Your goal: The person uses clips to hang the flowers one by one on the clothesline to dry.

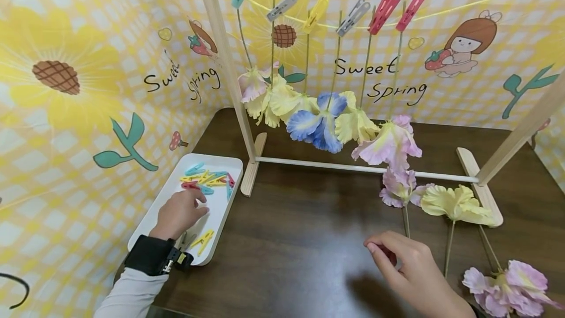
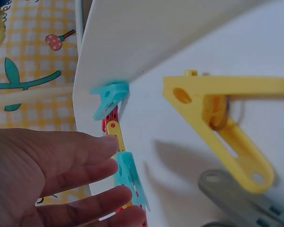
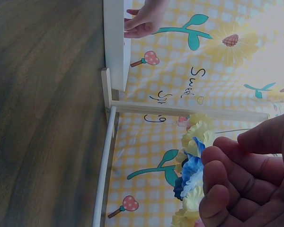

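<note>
My left hand (image 1: 183, 210) is over the white tray (image 1: 152, 208), near a pile of plastic clothespins. Its fingers are loosely bent and hold nothing that I can see; a turquoise clothespin (image 2: 128, 176) lies just beyond the fingertips. A red clothespin (image 1: 190, 185) lies at the pile's near side. Closer to the wrist camera are a yellow clothespin (image 2: 213, 113) and a grey one (image 2: 241, 201). Above the table my right hand (image 1: 408, 266) hangs with loosely curled fingers and is empty. Nearest to it are the stems of a pink artificial flower (image 1: 398, 188) and a yellow one (image 1: 456, 205).
A wooden frame (image 1: 225, 63) carries a yellow string (image 1: 494, 0), where several flowers such as a blue one (image 1: 320, 124) hang upside down from clothespins. A white rod (image 1: 318, 163) joins the frame's feet. Another pink flower (image 1: 507, 286) lies at the right. Checked cloth (image 1: 88, 117) surrounds the table.
</note>
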The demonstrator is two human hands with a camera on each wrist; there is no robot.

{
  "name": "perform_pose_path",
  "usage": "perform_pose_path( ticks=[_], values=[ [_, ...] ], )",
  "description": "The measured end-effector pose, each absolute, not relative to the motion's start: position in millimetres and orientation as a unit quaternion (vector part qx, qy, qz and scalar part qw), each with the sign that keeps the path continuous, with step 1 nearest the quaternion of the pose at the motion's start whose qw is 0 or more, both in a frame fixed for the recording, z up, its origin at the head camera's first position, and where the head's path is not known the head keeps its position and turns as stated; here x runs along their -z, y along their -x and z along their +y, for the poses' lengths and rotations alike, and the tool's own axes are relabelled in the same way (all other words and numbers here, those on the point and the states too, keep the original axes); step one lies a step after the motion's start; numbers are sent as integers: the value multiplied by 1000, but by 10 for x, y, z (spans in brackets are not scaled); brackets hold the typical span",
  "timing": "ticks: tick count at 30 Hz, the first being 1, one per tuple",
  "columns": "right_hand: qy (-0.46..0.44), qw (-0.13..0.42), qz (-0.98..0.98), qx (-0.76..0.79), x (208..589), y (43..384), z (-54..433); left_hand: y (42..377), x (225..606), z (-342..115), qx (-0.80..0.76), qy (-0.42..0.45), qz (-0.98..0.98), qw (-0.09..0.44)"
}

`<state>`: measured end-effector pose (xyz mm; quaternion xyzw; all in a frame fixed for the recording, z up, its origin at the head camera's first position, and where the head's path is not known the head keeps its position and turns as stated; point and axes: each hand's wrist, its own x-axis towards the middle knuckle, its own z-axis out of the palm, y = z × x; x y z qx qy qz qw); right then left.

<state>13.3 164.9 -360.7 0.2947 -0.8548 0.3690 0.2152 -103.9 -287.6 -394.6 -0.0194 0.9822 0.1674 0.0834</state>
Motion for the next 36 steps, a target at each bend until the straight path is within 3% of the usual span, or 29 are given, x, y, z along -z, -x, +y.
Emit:
perform_pose_path(
  ticks=[18,27,36],
  values=[
    [-280,215,-862,-363,3634,-136,1701,987,3942,-2775,-176,-9,972,154],
    [-267,220,-866,-360,3670,-144,1730,875,3934,-2714,-198,-66,963,172],
    [-257,226,-868,-359,3698,-147,1769,798,3947,-2724,-173,-77,971,144]
  ],
)
